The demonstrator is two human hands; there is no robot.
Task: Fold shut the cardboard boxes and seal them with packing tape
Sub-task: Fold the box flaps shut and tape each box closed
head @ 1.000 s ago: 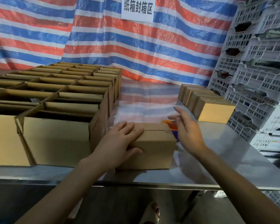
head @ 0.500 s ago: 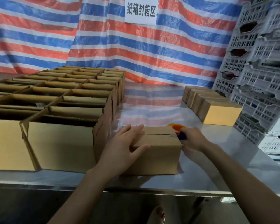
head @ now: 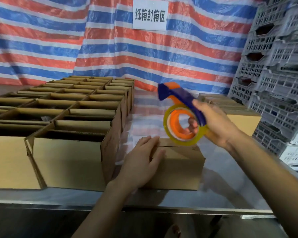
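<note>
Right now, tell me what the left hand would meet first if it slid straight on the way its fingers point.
Probably the tape roll in the right hand, just past the left hand over the box; depth is unclear.

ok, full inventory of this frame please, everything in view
closed brown cardboard box: one, brown, table front, centre
open-topped brown cardboard boxes: many, brown, packed in rows at left
blue and orange tape dispenser with clear tape roll: one, held above the closed box's right end
closed cardboard boxes in a row: several, brown, far right on table, partly hidden
shiny steel table: one, grey, under the boxes
striped plastic tarp: one, red, blue and white, backdrop
white paper sign: one, dark characters, on the tarp
grey slotted plastic crates: a stack, grey, right edge
left hand: rests flat on the closed box's left end
right hand: grips the dispenser
</note>
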